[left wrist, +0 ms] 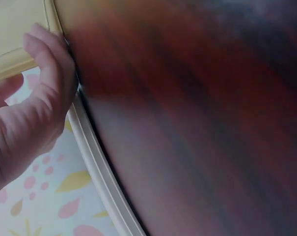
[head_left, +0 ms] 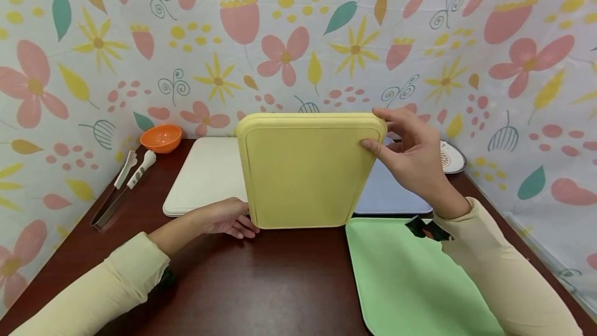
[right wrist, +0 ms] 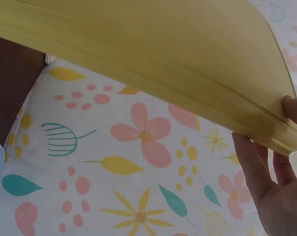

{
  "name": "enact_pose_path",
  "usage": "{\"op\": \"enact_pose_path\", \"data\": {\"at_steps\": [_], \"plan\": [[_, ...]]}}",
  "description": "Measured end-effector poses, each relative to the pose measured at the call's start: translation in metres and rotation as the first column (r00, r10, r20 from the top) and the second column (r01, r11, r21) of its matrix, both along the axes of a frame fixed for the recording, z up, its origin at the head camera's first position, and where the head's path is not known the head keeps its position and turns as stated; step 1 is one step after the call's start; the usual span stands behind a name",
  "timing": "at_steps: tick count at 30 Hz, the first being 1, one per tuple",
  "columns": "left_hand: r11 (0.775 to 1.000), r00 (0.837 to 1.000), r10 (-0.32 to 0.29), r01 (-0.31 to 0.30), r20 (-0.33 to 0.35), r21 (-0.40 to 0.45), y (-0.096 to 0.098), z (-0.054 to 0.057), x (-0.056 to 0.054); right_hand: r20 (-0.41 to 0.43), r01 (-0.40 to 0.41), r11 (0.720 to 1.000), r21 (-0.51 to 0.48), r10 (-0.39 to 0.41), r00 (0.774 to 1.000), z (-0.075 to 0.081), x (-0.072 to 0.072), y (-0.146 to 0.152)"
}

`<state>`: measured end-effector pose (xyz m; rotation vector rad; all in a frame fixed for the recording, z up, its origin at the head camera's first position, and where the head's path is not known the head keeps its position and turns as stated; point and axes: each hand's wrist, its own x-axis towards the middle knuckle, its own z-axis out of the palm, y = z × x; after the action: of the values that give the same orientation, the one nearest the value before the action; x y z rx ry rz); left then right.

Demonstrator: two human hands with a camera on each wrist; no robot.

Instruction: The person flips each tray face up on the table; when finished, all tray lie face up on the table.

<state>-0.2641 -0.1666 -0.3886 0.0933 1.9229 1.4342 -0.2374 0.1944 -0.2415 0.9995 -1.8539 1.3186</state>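
Note:
A yellow rectangular tray (head_left: 308, 175) stands tilted up, its broad face towards me. My right hand (head_left: 412, 154) grips its top right corner, thumb on the near face and fingers behind the edge. In the right wrist view the thumb and fingers of that hand (right wrist: 276, 187) pinch the corner of the yellow tray (right wrist: 187, 44). Down at the lower left corner, my left hand (head_left: 228, 218) holds the edge, fingers close over the table. The left wrist view shows the left hand (left wrist: 35, 103) with fingers and thumb on either side of the yellow rim (left wrist: 15, 61).
A white tray (head_left: 205, 175) lies behind on the left, a blue tray (head_left: 392, 191) behind on the right. Front right lies a green tray (head_left: 410, 274), under my right forearm. Tongs (head_left: 122, 185), an orange bowl (head_left: 161, 138) and a patterned plate (head_left: 453, 157) sit near the table's edges.

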Motion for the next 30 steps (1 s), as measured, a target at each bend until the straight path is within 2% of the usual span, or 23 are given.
{"op": "enact_pose_path", "data": {"at_steps": [5,10,17,30], "plan": [[0.997,0.998,-0.07,0.069,0.004,0.038,0.0,0.001,-0.001,-0.009,-0.017,1.0,-0.016,0.017,1.0,0.0,0.005,0.0],[0.993,0.994,-0.109,0.109,-0.001,0.04,0.0,0.003,-0.001,-0.022,-0.017,1.0,-0.026,0.016,1.0,-0.001,0.008,0.0],[0.99,0.993,-0.12,0.118,0.017,0.075,0.001,0.002,0.002,-0.063,0.008,1.0,0.017,-0.007,0.998,-0.002,0.009,0.002],[0.984,0.992,-0.123,0.117,0.035,0.132,0.0,0.002,0.008,-0.061,0.032,0.999,-0.037,-0.034,0.998,-0.004,0.013,0.0]]}}
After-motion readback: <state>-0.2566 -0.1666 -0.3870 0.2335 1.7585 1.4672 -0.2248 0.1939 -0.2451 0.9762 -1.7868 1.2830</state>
